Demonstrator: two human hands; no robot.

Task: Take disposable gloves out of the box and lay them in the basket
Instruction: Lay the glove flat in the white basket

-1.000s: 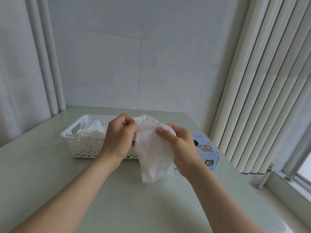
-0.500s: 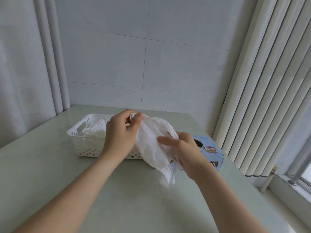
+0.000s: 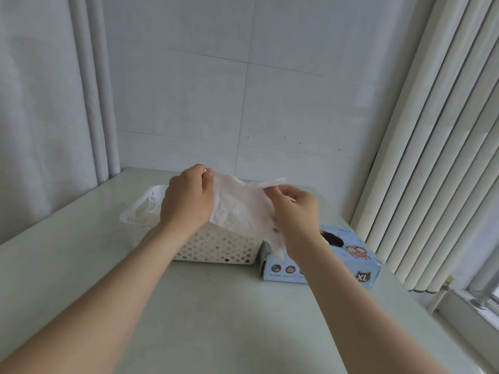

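Glove (image 3: pixel 243 209): one thin white sheet, held up between both hands above the right part of the basket (image 3: pixel 216 247), not yet laid in it. The left hand (image 3: pixel 186 201) pinches its left edge between thumb and fingers. The right hand (image 3: pixel 297 214) has its fingers curled round the right edge, and a loose corner of the glove trails down below that hand, in front of the box (image 3: pixel 348 263).

A second ago the glove hung limp and long from the two hands, on the near side of the basket. Half a second ago it was being drawn out on a slant. Now it is spread wider and lies nearly level, higher and farther from the person, over the basket. I judge that the smoothing is nearly done and that lowering it in comes next. The film is light and crumpled, so it may fold back on itself when it is let go.

Count: two hands, both on the glove. One glove is in the air. One white perforated basket stands on the table (image 3: pixel 216 319). One pale blue box marked XL sits just to the right of the basket, its dark top opening showing. A white heap (image 3: pixel 147 214) already lies in the left end of the basket, but how many gloves it holds cannot be told.
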